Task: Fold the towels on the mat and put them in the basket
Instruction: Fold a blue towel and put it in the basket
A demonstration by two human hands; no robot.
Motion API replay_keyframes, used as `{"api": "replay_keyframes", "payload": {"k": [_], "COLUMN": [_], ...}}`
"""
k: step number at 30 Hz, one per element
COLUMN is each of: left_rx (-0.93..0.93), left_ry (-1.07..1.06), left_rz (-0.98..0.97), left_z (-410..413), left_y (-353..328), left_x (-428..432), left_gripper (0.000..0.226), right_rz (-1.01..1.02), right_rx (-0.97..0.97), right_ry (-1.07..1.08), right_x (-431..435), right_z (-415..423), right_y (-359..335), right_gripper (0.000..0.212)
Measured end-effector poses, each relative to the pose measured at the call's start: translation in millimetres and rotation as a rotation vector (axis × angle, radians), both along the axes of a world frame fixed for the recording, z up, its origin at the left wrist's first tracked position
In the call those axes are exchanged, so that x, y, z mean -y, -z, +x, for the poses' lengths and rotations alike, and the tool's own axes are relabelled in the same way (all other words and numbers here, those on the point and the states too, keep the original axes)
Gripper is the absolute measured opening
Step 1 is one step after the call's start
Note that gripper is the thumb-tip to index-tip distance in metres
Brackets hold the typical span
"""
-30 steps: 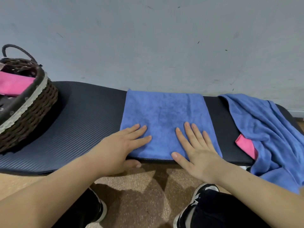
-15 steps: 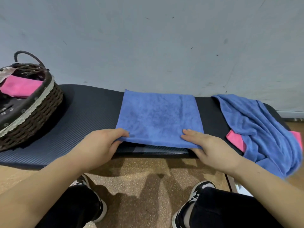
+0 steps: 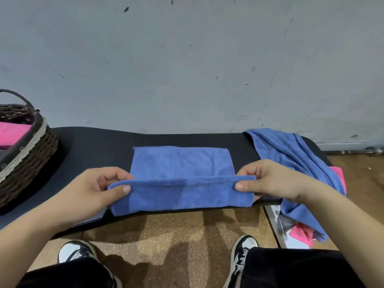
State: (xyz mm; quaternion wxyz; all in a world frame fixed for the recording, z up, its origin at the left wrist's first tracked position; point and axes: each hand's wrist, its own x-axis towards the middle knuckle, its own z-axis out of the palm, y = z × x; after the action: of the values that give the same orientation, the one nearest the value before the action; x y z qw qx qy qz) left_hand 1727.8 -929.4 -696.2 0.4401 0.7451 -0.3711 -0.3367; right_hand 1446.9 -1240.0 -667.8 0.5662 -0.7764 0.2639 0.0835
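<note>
The blue towel (image 3: 180,161) lies in the middle of the dark mat (image 3: 93,146), between the two hands. Its far part rests flat on the mat, while its near part is lifted into a raised fold that runs from hand to hand, with a flap hanging from it down to the mat's front edge.

The left hand (image 3: 91,190) pinches the left end of that fold, thumb on the near side and curled fingers behind. The right hand (image 3: 268,179) pinches the right end the same way, its thumb pressed on the near face of the cloth.

At the left end of the mat stands a dark woven basket (image 3: 27,150) with a pale lace band round its rim and a handle. A pink towel (image 3: 12,132) lies inside it.

At the right end a loose heap of blue towels (image 3: 291,154) is draped over the mat's corner and hangs toward the floor. A pink cloth (image 3: 338,175) shows under its edge.

A grey wall (image 3: 187,69) rises just behind the mat. Below the mat's front edge, on a brown floor (image 3: 176,235), are the person's two black-and-white shoes (image 3: 76,252) and dark trouser legs.
</note>
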Motion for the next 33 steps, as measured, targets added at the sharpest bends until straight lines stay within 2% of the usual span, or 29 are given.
{"api": "replay_keyframes", "payload": {"k": [2,4,9,11,15,20,28,31,33], "left_rx": [-0.057,-0.032,0.193,0.298,0.448,0.548,0.576,0.593,0.607], "left_ry": [-0.018,-0.061,-0.205,-0.255,-0.302,-0.218,-0.241,-0.224,-0.207], "left_rz": [-0.004,-0.004,0.08,0.13,0.209,0.336,0.354,0.394,0.418], "left_z": [2,5,19,25,41,52,53,53,53], "left_y": [-2,-3,7,10,17,40,42,41,41], "left_x": [5,13,40,52,74,84,95,95,94], "left_gripper": [0.015,0.017,0.003,0.008,0.01,0.011,0.012,0.004,0.026], "right_rz": [0.056,0.057,-0.124,-0.214,-0.415,-0.539,-0.585,-0.603,-0.669], "right_rx": [0.046,0.096,0.116,0.116,0.076,-0.016,-0.01,-0.015,-0.022], "right_ry": [0.087,0.176,0.372,0.418,0.42,0.364,0.429,0.444,0.448], "right_x": [4,9,24,30,41,43,46,44,44], "right_z": [7,18,53,67,89,106,111,110,109], "right_y": [3,11,31,43,63,80,84,84,84], "right_gripper": [0.013,0.02,0.023,0.019,0.014,0.014,0.013,0.01,0.01]}}
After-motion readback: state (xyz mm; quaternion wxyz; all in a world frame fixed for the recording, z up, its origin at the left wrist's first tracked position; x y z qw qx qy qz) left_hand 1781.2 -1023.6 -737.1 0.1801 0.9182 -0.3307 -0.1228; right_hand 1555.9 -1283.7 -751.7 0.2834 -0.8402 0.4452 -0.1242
